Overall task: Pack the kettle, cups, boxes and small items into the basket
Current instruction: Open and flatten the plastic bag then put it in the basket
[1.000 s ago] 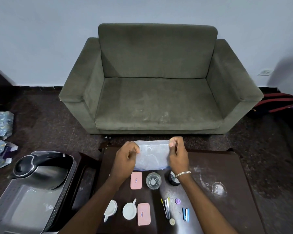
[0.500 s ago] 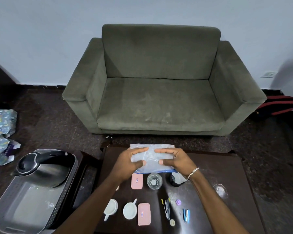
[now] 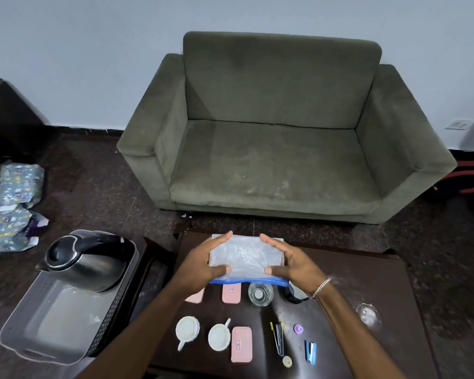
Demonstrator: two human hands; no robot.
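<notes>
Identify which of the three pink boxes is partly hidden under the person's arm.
The far-left pink box, in the row nearest the bag: the left hand and forearm cover most of it. The pink box beside the glass and the near one show fully.

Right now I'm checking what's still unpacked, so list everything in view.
kettle: 1, steel and black, in basket
basket: 1, grey, left of table
plastic bag: 1, clear, blue edge, held over table
pink boxes: 3, table
white cups: 2, table
glass: 1, clear, table
stapler: 1, blue, table
table: 1, dark
sofa: 1, green, beyond
left hand: on bag
right hand: on bag
</notes>
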